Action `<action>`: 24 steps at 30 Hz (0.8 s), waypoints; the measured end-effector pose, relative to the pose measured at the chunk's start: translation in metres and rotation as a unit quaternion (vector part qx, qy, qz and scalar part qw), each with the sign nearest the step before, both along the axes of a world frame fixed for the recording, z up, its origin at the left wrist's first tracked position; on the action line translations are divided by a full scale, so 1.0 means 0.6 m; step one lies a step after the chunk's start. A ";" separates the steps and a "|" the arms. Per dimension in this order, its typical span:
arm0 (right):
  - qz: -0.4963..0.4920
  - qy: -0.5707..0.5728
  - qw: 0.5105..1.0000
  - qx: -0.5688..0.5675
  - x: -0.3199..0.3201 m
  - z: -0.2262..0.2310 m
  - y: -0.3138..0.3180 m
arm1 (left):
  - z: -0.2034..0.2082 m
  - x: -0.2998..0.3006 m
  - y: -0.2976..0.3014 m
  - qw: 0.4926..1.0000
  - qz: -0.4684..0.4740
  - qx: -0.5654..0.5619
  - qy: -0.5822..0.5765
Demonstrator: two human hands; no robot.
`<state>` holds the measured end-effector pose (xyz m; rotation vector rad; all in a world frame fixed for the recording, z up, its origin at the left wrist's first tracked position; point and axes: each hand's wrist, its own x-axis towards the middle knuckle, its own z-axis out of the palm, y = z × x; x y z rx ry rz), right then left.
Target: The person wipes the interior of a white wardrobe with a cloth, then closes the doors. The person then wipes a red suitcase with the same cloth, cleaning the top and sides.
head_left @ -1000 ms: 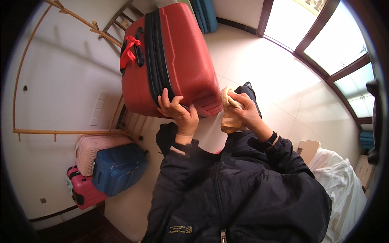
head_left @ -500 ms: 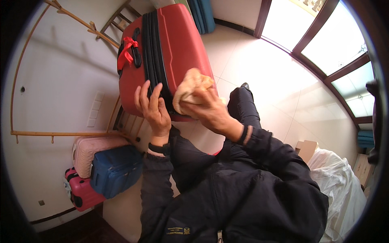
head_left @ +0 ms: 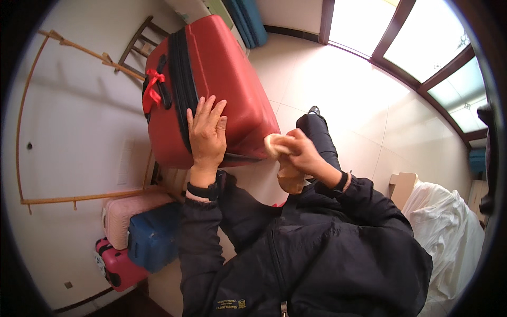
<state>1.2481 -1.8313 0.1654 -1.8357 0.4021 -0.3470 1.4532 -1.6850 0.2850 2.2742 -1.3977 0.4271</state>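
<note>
A large red suitcase [head_left: 227, 68] with a black zip band fills the upper middle of the view, in front of me. A red ribbon [head_left: 153, 87] is tied at its black side handle. My left hand [head_left: 207, 134] lies on the case next to the zip, fingers stretched out and apart, holding nothing. Bunched in my right hand [head_left: 307, 154] is a pale yellowish cloth [head_left: 275, 147], pressed at the near right corner of the case. Part of the cloth hangs down below the fingers.
Left of me a pink suitcase [head_left: 119, 222], a blue suitcase [head_left: 153, 235] and a magenta suitcase [head_left: 124, 269] are stacked by the wall. A wooden rack [head_left: 105, 197] stands there too. White plastic sheeting [head_left: 443, 232] covers something at the right, near glass doors [head_left: 422, 47].
My right hand has moved right with the cloth, from the front face to the case's corner. The left hand has come down flat on the case, which now appears tilted.
</note>
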 end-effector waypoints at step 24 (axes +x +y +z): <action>-0.088 -0.177 0.962 0.188 0.201 0.012 -0.044 | 0.036 0.021 -0.022 0.975 0.044 0.216 0.004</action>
